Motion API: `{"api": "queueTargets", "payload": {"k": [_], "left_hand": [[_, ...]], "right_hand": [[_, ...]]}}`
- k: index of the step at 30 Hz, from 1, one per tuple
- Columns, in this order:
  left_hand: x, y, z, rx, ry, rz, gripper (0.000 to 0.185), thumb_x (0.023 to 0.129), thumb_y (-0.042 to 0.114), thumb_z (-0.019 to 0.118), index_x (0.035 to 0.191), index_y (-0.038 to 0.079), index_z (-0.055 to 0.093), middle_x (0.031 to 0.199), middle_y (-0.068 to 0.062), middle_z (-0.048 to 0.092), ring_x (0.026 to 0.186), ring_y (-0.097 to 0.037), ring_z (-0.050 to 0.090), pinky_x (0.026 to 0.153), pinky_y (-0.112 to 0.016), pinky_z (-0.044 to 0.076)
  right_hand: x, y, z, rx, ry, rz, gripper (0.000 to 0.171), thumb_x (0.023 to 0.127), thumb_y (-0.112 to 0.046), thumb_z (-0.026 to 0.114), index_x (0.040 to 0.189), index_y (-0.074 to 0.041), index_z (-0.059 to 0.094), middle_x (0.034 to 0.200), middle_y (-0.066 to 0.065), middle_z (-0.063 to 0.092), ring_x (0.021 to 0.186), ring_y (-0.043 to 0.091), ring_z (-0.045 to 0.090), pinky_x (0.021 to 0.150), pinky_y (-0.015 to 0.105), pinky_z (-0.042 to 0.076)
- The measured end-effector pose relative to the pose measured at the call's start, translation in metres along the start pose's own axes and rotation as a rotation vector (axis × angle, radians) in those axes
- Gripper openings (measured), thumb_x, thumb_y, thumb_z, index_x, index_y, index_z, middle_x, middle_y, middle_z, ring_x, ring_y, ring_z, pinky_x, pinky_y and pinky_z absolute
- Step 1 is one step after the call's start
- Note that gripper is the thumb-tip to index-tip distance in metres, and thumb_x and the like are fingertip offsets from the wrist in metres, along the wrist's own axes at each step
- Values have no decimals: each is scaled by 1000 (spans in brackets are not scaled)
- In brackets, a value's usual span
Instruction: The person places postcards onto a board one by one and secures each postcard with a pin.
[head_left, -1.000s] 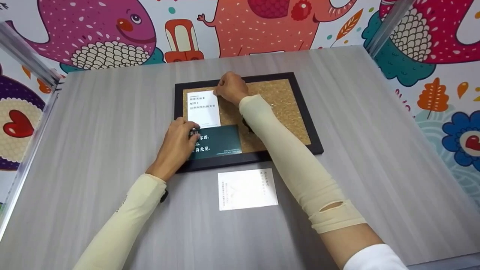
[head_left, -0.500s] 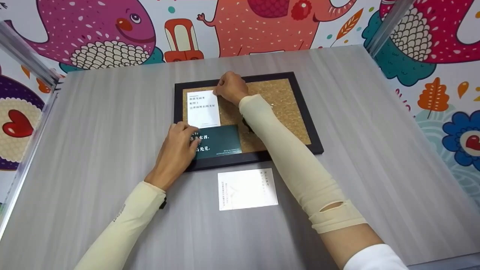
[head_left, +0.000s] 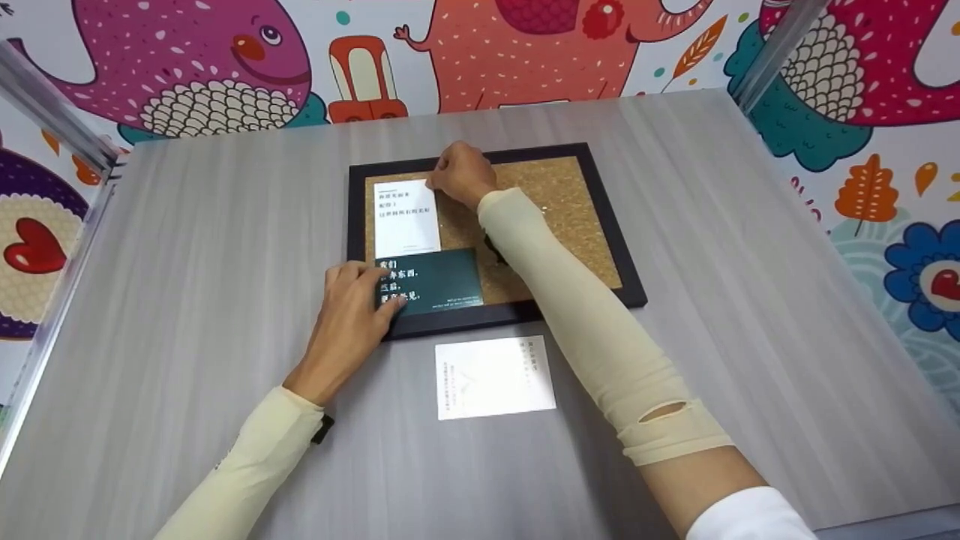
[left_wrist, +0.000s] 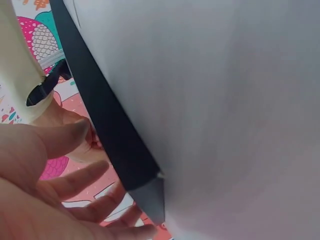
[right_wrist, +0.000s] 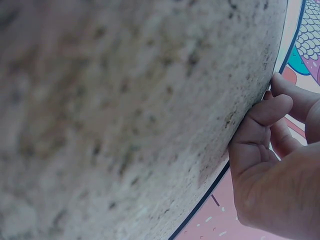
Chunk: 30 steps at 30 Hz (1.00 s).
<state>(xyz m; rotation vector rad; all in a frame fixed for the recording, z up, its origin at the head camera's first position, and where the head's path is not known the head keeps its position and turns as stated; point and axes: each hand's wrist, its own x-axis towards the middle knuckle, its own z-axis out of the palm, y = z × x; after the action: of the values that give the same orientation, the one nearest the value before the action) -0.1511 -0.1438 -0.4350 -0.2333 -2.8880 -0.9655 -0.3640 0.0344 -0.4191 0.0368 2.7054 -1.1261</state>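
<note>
Dark green card point(head_left: 439, 281): thin, light, flexible stock, likely slippery; lies at 7 o'clock on cork board point(head_left: 555, 202), below white card point(head_left: 406, 217). Left hand point(head_left: 351, 319) rests relaxed fingers on its left end. Right hand point(head_left: 463, 174), curled, presses the white card's upper right corner; whether it pinches anything cannot be told. Best handled by the edges.

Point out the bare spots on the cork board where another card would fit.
The cork board is bare across its right half, between the right forearm and the black frame's right edge. The left half is crowded: the white card sits above the dark green card, with the right hand at the white card's top corner and the left hand on the green card's left end.
</note>
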Motion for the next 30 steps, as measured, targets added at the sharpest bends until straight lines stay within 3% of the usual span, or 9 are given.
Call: {"api": "queueTargets", "payload": {"k": [7, 16, 24, 30], "left_hand": [[-6, 2, 1, -47, -19, -41, 47, 97, 3, 83, 138, -14, 67, 144, -32, 58, 144, -47, 43, 123, -56, 36], [-10, 3, 3, -51, -32, -42, 43, 98, 1, 81, 135, -17, 68, 146, -31, 56, 145, -45, 41, 123, -56, 36], [-8, 3, 3, -37, -44, -43, 42, 99, 1, 79, 135, -17, 69, 148, -31, 56, 146, -45, 41, 124, -56, 35], [-7, 1, -1, -14, -24, -35, 36, 97, 0, 81, 129, -14, 73, 145, -32, 61, 145, -46, 44, 123, -56, 37]], "right_hand": [[2, 0, 0, 4, -7, -10, 15, 105, -25, 78, 106, -10, 80, 106, 5, 74, 98, 19, 65, 87, 31, 56], [2, 4, 0, -8, 7, -49, 16, 105, -23, 78, 100, -8, 80, 101, 6, 74, 92, 19, 62, 77, 31, 51], [1, 5, -3, -9, -23, -53, 16, 106, -21, 76, 109, -6, 80, 107, 8, 76, 94, 19, 64, 83, 32, 55], [-1, 10, -12, 50, -102, -157, 17, 108, -16, 73, 108, -1, 80, 102, 10, 74, 86, 19, 63, 73, 27, 52]]}}
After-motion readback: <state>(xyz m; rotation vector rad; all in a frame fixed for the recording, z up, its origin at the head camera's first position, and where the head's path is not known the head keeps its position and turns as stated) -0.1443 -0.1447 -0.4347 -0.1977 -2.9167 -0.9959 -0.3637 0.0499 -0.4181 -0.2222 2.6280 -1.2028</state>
